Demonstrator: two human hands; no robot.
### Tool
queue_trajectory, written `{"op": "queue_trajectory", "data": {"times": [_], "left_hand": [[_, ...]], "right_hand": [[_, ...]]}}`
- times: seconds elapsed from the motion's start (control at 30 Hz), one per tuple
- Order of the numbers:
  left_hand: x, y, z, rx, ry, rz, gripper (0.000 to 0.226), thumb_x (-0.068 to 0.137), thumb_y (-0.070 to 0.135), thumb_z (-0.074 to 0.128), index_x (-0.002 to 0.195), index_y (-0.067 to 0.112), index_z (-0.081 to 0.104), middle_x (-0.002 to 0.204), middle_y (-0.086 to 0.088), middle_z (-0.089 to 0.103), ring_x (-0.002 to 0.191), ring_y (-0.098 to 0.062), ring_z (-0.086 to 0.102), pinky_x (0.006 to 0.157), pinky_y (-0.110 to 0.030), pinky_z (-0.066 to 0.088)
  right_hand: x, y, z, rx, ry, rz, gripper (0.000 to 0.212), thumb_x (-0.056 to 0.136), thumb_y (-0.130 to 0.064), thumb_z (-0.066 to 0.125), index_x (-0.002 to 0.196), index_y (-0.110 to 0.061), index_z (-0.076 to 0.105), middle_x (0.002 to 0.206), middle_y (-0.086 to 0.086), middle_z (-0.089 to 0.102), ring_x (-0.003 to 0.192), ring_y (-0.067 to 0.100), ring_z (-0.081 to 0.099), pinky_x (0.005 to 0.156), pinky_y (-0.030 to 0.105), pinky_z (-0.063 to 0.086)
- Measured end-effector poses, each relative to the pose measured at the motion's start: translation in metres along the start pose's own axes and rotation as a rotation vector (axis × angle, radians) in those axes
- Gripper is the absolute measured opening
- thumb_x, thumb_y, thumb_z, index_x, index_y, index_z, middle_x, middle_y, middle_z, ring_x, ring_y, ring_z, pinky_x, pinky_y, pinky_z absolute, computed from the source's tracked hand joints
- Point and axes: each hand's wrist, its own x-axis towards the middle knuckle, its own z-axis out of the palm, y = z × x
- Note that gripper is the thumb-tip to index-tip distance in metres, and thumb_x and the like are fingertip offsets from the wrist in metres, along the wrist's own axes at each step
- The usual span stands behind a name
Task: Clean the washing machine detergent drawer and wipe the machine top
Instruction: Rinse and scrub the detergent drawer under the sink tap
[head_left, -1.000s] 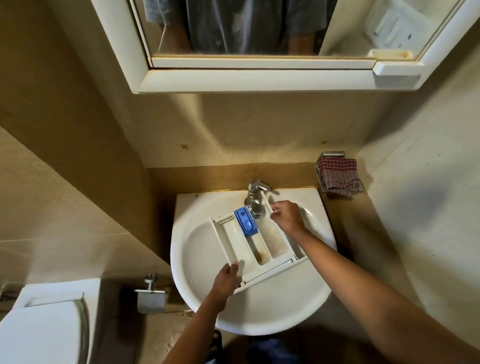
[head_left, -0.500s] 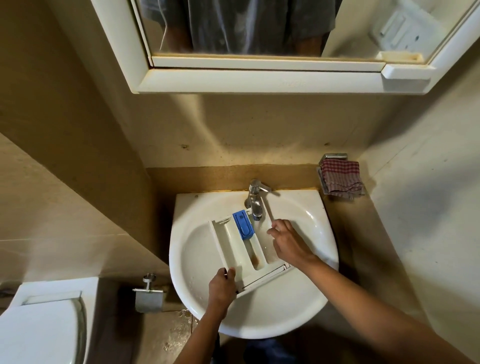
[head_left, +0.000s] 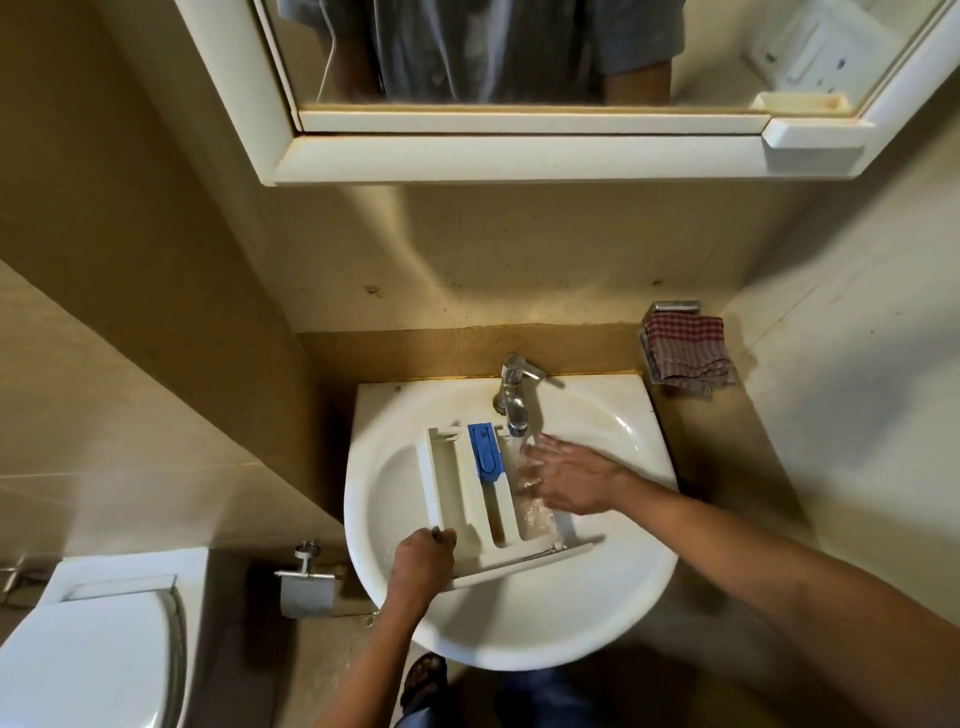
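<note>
In sink (head_left: 613, 613): left hand (head_left: 422, 564) grips drawer (head_left: 452, 499) front; right hand (head_left: 569, 478) spread flat under tap water.

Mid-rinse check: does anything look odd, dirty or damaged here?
The drawer shows brownish residue in its middle compartment. Otherwise nothing stands out: left hand grips the drawer, water runs over the right hand.

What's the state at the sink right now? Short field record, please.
sink: holds the drawer
detergent drawer: lying in the basin, front panel toward the person
blue insert: middle compartment, far end
tap: running into the right compartment
left hand: grips the drawer's near-left corner
right hand: open, fingers spread under the stream
checked cloth: on the wall holder, untouched
</note>
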Motion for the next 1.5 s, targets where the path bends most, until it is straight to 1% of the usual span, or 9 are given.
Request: {"op": "queue_trajectory", "data": {"times": [0.17, 0.37, 0.57, 0.77, 0.87, 0.97, 1.1, 1.4, 1.5], "left_hand": [[-0.007, 0.007, -0.009, -0.033, 0.004, -0.047, 0.038, 0.102, 0.026, 0.039, 0.121, -0.002, 0.057, 0.121, -0.020, 0.061, 0.113, -0.033, 0.058, 0.086, -0.035, 0.046], [-0.006, 0.005, -0.029, -0.111, -0.029, -0.043, 0.036, 0.099, 0.026, 0.042, 0.107, -0.003, 0.061, 0.108, -0.017, 0.065, 0.099, -0.032, 0.061, 0.074, -0.031, 0.044], [-0.015, 0.015, -0.034, -0.079, -0.070, -0.014, 0.032, 0.094, 0.026, 0.048, 0.066, 0.010, 0.047, 0.062, -0.003, 0.051, 0.059, -0.021, 0.053, 0.058, -0.024, 0.042], [-0.021, 0.018, -0.048, -0.074, -0.064, 0.075, 0.030, 0.094, 0.030, 0.053, 0.101, 0.003, 0.063, 0.075, -0.009, 0.056, 0.062, -0.022, 0.062, 0.048, -0.022, 0.051], [-0.032, 0.014, -0.043, -0.221, -0.074, 0.011, 0.030, 0.091, 0.027, 0.057, 0.093, -0.003, 0.060, 0.078, -0.016, 0.066, 0.066, -0.030, 0.070, 0.060, -0.036, 0.060], [-0.043, 0.014, -0.032, -0.317, -0.130, -0.013, 0.020, 0.090, 0.017, 0.056, 0.092, -0.003, 0.063, 0.076, -0.017, 0.070, 0.064, -0.029, 0.072, 0.062, -0.038, 0.061], [-0.049, 0.015, -0.020, -0.431, -0.159, -0.030, 0.016, 0.087, 0.010, 0.057, 0.090, -0.004, 0.064, 0.075, -0.017, 0.071, 0.066, -0.028, 0.071, 0.058, -0.034, 0.060], [-0.047, 0.006, 0.008, -0.670, -0.368, -0.046, 0.023, 0.077, 0.013, 0.059, 0.093, -0.001, 0.068, 0.071, -0.014, 0.063, 0.062, -0.024, 0.058, 0.068, -0.038, 0.060], [-0.046, 0.003, 0.017, -0.731, -0.356, -0.046, 0.018, 0.078, 0.014, 0.063, 0.090, 0.002, 0.069, 0.070, -0.013, 0.064, 0.067, -0.025, 0.061, 0.066, -0.035, 0.059]], "right_hand": [[0.010, -0.009, -0.010, 0.041, 0.008, 0.169, 0.055, 0.098, -0.032, 0.035, 0.149, -0.014, 0.026, 0.155, 0.010, 0.027, 0.147, 0.028, 0.012, 0.121, 0.044, 0.003], [-0.017, -0.009, -0.004, 0.180, -0.059, -0.298, 0.040, 0.098, -0.024, 0.039, 0.136, -0.021, 0.051, 0.149, -0.001, 0.041, 0.145, 0.014, 0.021, 0.119, 0.049, 0.005], [0.007, -0.001, -0.008, 0.167, 0.108, 0.111, 0.050, 0.098, -0.028, 0.038, 0.146, -0.017, 0.035, 0.153, 0.004, 0.032, 0.142, 0.022, 0.026, 0.117, 0.035, 0.019], [0.010, -0.003, -0.009, 0.658, -0.007, 0.035, 0.023, 0.092, -0.016, 0.052, 0.111, -0.014, 0.066, 0.132, -0.009, 0.057, 0.144, 0.012, -0.001, 0.118, 0.030, 0.016], [-0.005, 0.003, -0.023, 0.845, -0.070, 0.088, 0.022, 0.088, -0.014, 0.061, 0.106, -0.019, 0.072, 0.121, -0.009, 0.066, 0.136, 0.003, 0.033, 0.112, 0.028, 0.032], [-0.009, 0.003, -0.035, 0.995, -0.050, 0.231, 0.027, 0.080, -0.008, 0.066, 0.103, -0.021, 0.074, 0.112, -0.006, 0.071, 0.097, 0.000, 0.061, 0.091, 0.020, 0.047], [-0.005, 0.005, -0.044, 1.064, -0.112, 0.335, 0.034, 0.080, 0.001, 0.063, 0.107, -0.017, 0.073, 0.105, -0.006, 0.070, 0.080, 0.001, 0.059, 0.064, 0.011, 0.044], [0.001, 0.018, -0.083, 0.893, -0.359, 0.279, 0.030, 0.087, 0.003, 0.056, 0.112, -0.009, 0.069, 0.117, 0.006, 0.068, 0.111, 0.018, 0.061, 0.086, 0.022, 0.048], [0.000, 0.017, -0.089, 0.869, -0.350, 0.297, 0.033, 0.087, 0.006, 0.054, 0.115, -0.006, 0.067, 0.113, 0.005, 0.066, 0.099, 0.011, 0.062, 0.070, 0.007, 0.046]]}}
